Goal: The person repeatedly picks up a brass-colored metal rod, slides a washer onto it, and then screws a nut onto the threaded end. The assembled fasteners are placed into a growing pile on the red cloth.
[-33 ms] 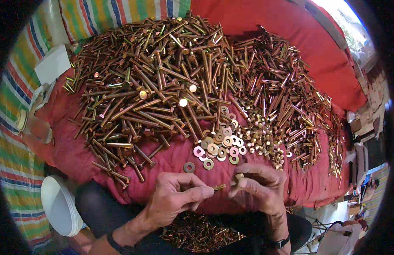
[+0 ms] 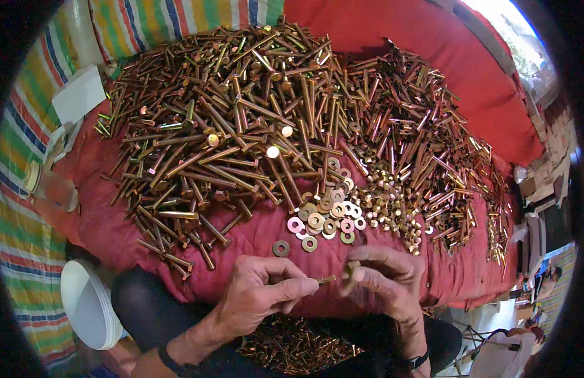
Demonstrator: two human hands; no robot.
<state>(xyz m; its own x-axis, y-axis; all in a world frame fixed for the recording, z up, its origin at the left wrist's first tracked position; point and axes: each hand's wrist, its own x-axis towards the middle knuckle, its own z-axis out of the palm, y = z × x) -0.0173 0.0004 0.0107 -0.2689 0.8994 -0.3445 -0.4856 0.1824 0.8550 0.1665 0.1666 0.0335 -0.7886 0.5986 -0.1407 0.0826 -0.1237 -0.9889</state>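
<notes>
1. With left hand (image 2: 261,295), in the head view, pinched a bolt (image 2: 328,279), just below the washer pile (image 2: 323,217), threaded tip bare.
2. With right hand (image 2: 391,286), held a small, blurred, nut-like piece (image 2: 352,268) between thumb and fingers, below the washer pile, apart from the bolt.
3. Judged little joined: left loose bolts (image 2: 210,132) heaped above and left of the washer pile, loose nuts (image 2: 393,214) just right.
4. Noted a white tub-like container (image 2: 84,305) and clear jar (image 2: 57,191), left of the washer pile; couldn't tell contents.
</notes>
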